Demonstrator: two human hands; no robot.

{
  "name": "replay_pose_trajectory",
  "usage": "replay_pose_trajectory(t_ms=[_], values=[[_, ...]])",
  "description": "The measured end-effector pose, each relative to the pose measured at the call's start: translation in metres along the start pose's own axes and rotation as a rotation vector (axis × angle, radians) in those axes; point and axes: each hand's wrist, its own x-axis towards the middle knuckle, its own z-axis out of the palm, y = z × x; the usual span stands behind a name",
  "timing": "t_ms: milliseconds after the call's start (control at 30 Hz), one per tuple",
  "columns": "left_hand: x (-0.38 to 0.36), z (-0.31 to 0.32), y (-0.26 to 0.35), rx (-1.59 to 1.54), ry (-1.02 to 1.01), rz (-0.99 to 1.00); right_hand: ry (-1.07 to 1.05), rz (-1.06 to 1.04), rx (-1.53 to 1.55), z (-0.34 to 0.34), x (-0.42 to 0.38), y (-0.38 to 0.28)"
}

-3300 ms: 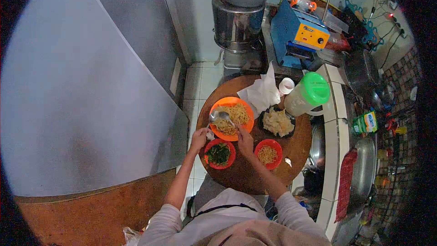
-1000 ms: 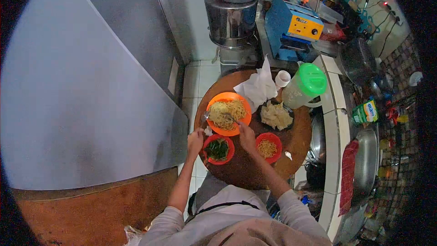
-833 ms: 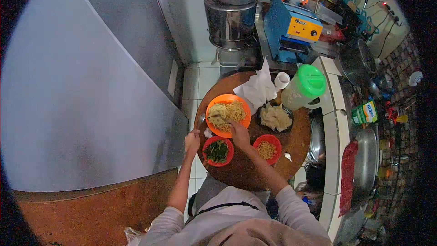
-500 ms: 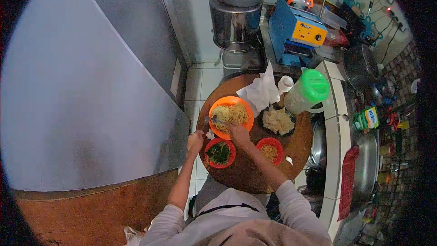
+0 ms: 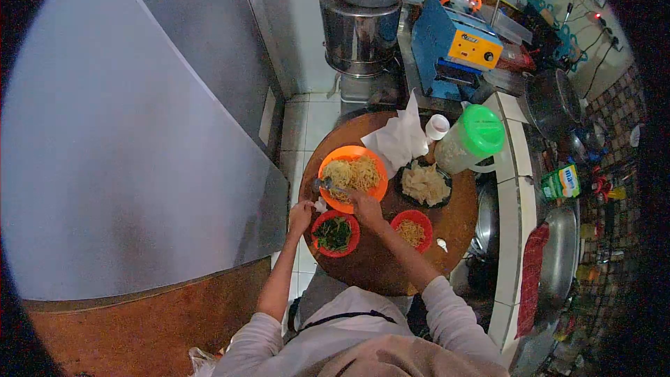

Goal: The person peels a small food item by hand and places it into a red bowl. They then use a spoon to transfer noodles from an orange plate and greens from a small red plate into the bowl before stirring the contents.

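A: What do the right hand's fingers grasp?
B: A metal spoon, its bowl in the yellow noodles on the round orange plastic plate on the bench.
A: And the left hand?
B: Curled by the plate's rim; grip unclear. Probably portioning: next, lift a level spoonful.

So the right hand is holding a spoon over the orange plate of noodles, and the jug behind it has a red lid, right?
Not quite: the head view shows the jug's lid is green, not red. The rest holds: the right hand holds a metal spoon over the round orange plate of noodles.
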Motion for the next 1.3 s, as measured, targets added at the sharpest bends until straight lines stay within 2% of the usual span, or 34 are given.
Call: replay_pose_trajectory(t_ms=[33, 167, 233, 267, 333, 367, 467, 533, 633, 767, 833, 933, 1067, 1133, 1233, 1300], values=[[0.0, 0.003, -0.004, -0.03, 0.023, 0.073, -0.031, 0.069, 0.02, 0.005, 0.0, 0.003], [-0.001, 0.021, -0.04, -0.114, -0.016, 0.096, -0.011, 0.08, 0.14, 0.018, -0.007, 0.011], [-0.001, 0.022, -0.049, -0.238, -0.222, -0.059, -0.125, 0.215, 0.031, 0.017, -0.008, 0.005], [-0.004, 0.023, -0.053, -0.237, -0.22, -0.061, -0.127, 0.214, 0.033, 0.016, -0.008, 0.002], [-0.009, 0.019, -0.044, -0.291, -0.109, 0.008, 0.05, 0.128, 0.124, 0.015, -0.011, 0.001], [-0.01, 0.017, -0.04, -0.292, -0.109, 0.006, 0.049, 0.128, 0.124, 0.014, -0.013, 0.0], [-0.011, 0.007, -0.019, -0.195, -0.094, -0.059, 0.033, 0.2, 0.137, 0.008, -0.017, -0.003], [-0.011, -0.002, 0.001, -0.232, -0.104, -0.312, 0.115, 0.103, 0.004, 0.013, -0.019, 0.001], [-0.008, -0.002, 0.001, -0.309, -0.131, -0.371, 0.088, 0.14, -0.047, 0.006, -0.017, -0.008], [-0.009, -0.012, 0.012, -0.286, -0.121, -0.297, -0.009, 0.103, -0.179, 0.002, -0.013, -0.012], [-0.009, -0.014, 0.013, -0.243, -0.169, -0.354, 0.025, 0.065, -0.122, 0.004, -0.012, -0.01], [-0.012, -0.011, 0.01, -0.294, -0.123, -0.321, 0.048, 0.068, -0.084, 0.009, -0.013, -0.006], [-0.014, -0.015, 0.011, -0.246, -0.157, -0.348, 0.075, 0.045, -0.021, 0.017, -0.014, 0.004], [-0.017, -0.016, 0.009, -0.227, -0.136, -0.224, 0.085, 0.034, 0.049, 0.008, -0.014, -0.002], [-0.018, -0.014, 0.006, -0.239, -0.135, -0.228, 0.013, 0.099, 0.08, 0.003, -0.017, -0.003], [-0.019, -0.014, 0.004, -0.238, -0.138, -0.232, 0.063, 0.059, 0.107, 0.005, -0.019, -0.001]])
